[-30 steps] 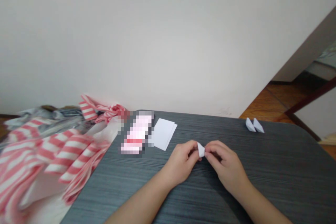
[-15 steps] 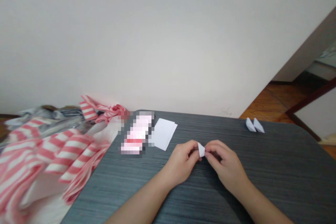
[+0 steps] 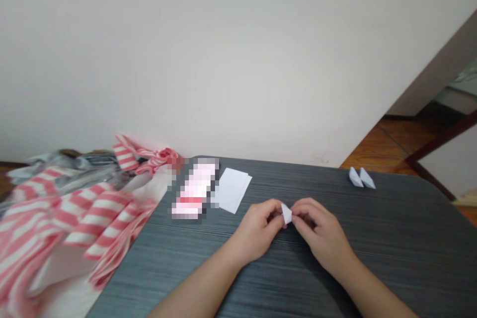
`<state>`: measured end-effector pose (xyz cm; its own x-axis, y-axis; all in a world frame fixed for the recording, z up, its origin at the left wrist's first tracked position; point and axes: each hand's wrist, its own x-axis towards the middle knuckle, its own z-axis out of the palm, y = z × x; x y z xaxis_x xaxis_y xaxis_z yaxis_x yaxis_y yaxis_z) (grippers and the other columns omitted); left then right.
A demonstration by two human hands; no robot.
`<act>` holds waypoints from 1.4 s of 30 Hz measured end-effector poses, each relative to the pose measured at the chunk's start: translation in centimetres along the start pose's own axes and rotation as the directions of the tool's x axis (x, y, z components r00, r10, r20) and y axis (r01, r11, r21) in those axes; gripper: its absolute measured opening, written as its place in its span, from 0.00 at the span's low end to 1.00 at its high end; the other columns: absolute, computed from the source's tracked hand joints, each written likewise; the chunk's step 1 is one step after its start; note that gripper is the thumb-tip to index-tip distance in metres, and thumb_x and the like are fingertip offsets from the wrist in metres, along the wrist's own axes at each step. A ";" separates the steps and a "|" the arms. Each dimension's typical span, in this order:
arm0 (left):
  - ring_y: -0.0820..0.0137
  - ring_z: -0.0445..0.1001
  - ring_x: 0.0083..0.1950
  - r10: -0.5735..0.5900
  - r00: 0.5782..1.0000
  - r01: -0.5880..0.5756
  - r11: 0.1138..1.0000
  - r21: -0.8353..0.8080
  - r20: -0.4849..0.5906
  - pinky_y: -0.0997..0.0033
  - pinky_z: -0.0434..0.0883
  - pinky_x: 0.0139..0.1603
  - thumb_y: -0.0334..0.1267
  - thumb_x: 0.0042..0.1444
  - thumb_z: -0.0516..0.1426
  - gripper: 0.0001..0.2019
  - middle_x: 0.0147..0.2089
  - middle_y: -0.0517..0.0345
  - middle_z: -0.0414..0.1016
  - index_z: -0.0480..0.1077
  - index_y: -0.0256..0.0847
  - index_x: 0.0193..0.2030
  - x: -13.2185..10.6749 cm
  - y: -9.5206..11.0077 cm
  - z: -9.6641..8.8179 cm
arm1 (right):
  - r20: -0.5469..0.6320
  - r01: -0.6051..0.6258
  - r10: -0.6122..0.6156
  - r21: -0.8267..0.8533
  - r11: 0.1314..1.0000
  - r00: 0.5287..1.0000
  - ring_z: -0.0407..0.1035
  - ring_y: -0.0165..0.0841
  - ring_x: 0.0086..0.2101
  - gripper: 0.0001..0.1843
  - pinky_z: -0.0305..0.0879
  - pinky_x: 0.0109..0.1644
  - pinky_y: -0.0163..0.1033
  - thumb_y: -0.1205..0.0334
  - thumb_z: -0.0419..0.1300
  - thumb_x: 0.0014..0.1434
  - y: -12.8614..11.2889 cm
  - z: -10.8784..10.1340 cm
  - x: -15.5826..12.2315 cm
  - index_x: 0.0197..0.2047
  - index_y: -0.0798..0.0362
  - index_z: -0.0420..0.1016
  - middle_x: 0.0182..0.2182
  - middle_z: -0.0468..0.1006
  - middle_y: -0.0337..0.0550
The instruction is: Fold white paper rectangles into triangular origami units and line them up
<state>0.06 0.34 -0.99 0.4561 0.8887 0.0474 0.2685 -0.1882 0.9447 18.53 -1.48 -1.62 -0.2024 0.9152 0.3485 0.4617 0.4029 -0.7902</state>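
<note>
Both my hands meet over the middle of the dark grey table (image 3: 391, 268). My left hand (image 3: 259, 231) and my right hand (image 3: 320, 236) pinch a small folded white paper piece (image 3: 286, 213) between their fingertips, just above the tabletop. The paper stands up as a small pointed shape between the thumbs. Both hands have their fingers curled closed around it.
A small stack of white paper slips (image 3: 233, 190) lies beyond my left hand, next to a blurred-out pink and white object (image 3: 194, 189). Two folded white paper pieces (image 3: 361, 178) sit at the far right edge. Red-and-white striped cloth (image 3: 74, 218) is heaped at the left.
The hands have barely shifted; the fingers have pressed slightly closer on the folded paper piece. Nothing else has moved.
</note>
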 end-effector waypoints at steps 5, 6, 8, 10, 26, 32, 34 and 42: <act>0.71 0.71 0.34 0.000 1.000 0.000 1.000 0.015 -0.010 0.75 0.64 0.36 0.32 0.61 0.52 0.08 0.32 0.59 0.75 0.71 0.39 0.34 0.0 -0.1 0.1 | 0.004 0.018 -0.018 -0.007 1.000 1.000 0.69 0.33 0.32 0.06 0.64 0.34 0.35 0.71 0.58 0.60 0.1 0.1 0.0 0.35 0.52 0.74 0.35 0.75 0.42; 0.71 0.71 0.34 0.004 1.000 -0.003 1.000 0.021 -0.010 0.75 0.64 0.35 0.32 0.61 0.52 0.08 0.31 0.59 0.75 0.71 0.39 0.34 0.0 -0.1 0.1 | 0.002 0.022 -0.022 -0.009 1.000 1.000 0.69 0.33 0.32 0.06 0.64 0.35 0.35 0.71 0.58 0.60 0.1 0.1 -0.1 0.35 0.52 0.74 0.34 0.75 0.43; 0.71 0.71 0.33 0.009 1.000 -0.009 0.999 0.031 -0.011 0.75 0.63 0.35 0.32 0.61 0.52 0.08 0.31 0.59 0.75 0.72 0.38 0.34 0.0 -0.1 0.1 | 0.000 0.027 -0.027 -0.014 1.000 1.000 0.69 0.33 0.32 0.06 0.64 0.35 0.35 0.71 0.58 0.60 0.2 0.2 -0.1 0.35 0.52 0.74 0.34 0.75 0.43; 0.71 0.71 0.33 0.010 1.000 -0.010 0.999 0.036 -0.014 0.75 0.63 0.35 0.32 0.61 0.52 0.08 0.31 0.59 0.75 0.72 0.38 0.34 0.0 -0.1 0.1 | -0.001 0.029 -0.029 -0.017 0.999 1.000 0.69 0.33 0.32 0.06 0.64 0.34 0.35 0.71 0.58 0.60 0.2 0.2 -0.1 0.35 0.52 0.74 0.34 0.75 0.43; 0.71 0.70 0.33 0.060 0.998 -0.056 0.989 0.140 -0.029 0.74 0.63 0.34 0.35 0.60 0.55 0.07 0.32 0.58 0.76 0.75 0.39 0.36 0.1 0.0 0.1 | -0.045 0.072 -0.072 -0.003 0.997 0.996 0.70 0.32 0.31 0.11 0.68 0.34 0.37 0.65 0.57 0.63 0.5 -1.2 -0.1 0.49 0.50 0.74 0.39 0.74 0.44; 0.69 0.72 0.38 0.159 0.987 -0.161 0.967 0.196 0.025 0.73 0.65 0.40 0.35 0.63 0.54 0.09 0.37 0.56 0.78 0.76 0.40 0.37 0.1 0.3 0.0 | 0.034 0.149 -0.148 -0.038 0.988 0.988 0.72 0.34 0.35 0.10 0.70 0.38 0.38 0.65 0.58 0.65 -0.1 -1.1 0.0 0.46 0.48 0.78 0.38 0.75 0.45; 0.69 0.73 0.38 0.161 0.987 -0.163 0.967 0.194 0.024 0.73 0.65 0.41 0.35 0.62 0.55 0.08 0.36 0.56 0.78 0.76 0.40 0.36 0.1 0.4 0.0 | 0.036 0.159 -0.157 -0.043 0.986 0.987 0.72 0.35 0.38 0.10 0.70 0.41 0.38 0.66 0.57 0.65 0.0 -1.1 0.0 0.45 0.48 0.78 0.37 0.75 0.44; 0.69 0.73 0.36 -0.017 0.997 0.013 0.999 -0.053 -0.077 0.72 0.68 0.37 0.40 0.61 0.57 0.10 0.37 0.55 0.77 0.74 0.39 0.46 0.0 -0.3 0.1 | -0.028 0.085 -0.087 -0.061 0.995 0.996 0.73 0.37 0.37 0.07 0.70 0.41 0.39 0.65 0.57 0.65 0.8 -1.5 0.1 0.40 0.50 0.77 0.35 0.78 0.44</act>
<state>0.10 0.38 -1.36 0.3844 0.9215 0.0560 0.2295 -0.1542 0.9610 20.23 -1.08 -1.49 -0.2172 0.8764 0.4298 0.4944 0.4784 -0.7257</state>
